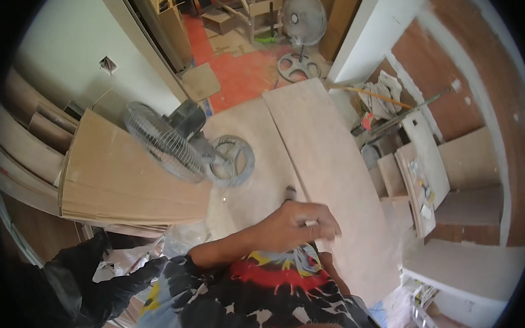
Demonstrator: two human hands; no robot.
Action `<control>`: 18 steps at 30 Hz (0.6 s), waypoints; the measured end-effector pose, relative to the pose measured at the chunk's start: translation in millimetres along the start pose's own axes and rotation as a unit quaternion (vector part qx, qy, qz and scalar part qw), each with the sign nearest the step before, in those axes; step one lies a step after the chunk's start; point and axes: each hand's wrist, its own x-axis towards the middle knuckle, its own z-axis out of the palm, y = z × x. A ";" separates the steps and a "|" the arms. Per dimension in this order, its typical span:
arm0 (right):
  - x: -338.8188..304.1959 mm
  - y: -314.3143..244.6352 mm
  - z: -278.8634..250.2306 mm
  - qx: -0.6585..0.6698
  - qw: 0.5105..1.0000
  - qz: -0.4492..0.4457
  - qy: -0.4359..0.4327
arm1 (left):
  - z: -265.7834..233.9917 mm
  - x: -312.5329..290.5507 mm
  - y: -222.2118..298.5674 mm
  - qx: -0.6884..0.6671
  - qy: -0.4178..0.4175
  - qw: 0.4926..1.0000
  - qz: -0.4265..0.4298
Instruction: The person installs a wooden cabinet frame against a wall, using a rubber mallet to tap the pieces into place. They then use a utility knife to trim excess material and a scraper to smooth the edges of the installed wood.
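Gently, steady your curled left hand (295,226) above the pale plywood panel (332,155); whether its fingers grip anything, I cannot tell.

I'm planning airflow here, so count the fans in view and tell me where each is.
2. The near fan is left of centre, beside the large brown sheet; the far fan is at the top, right of centre, by the red floor. Others could be hidden.
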 end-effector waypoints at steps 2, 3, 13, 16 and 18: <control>85.9 -1.7 -12.4 0.157 0.988 0.005 0.008 | -6.5 25.8 42.0 -0.074 -0.068 0.989 0.105; 132.6 9.3 -24.5 0.257 0.966 0.004 0.035 | -2.1 50.4 59.2 -0.144 -0.129 0.965 0.175; 244.4 -355.0 -114.6 0.119 0.983 -0.130 0.045 | -120.3 185.1 104.8 -0.254 -0.210 0.905 0.269; 283.1 -422.9 -101.8 0.102 0.987 -0.121 0.003 | -191.7 213.9 127.8 -0.261 -0.203 0.899 0.289; 312.9 -447.6 -92.4 0.087 0.990 -0.102 -0.031 | -236.9 233.2 134.3 -0.270 -0.200 0.869 0.362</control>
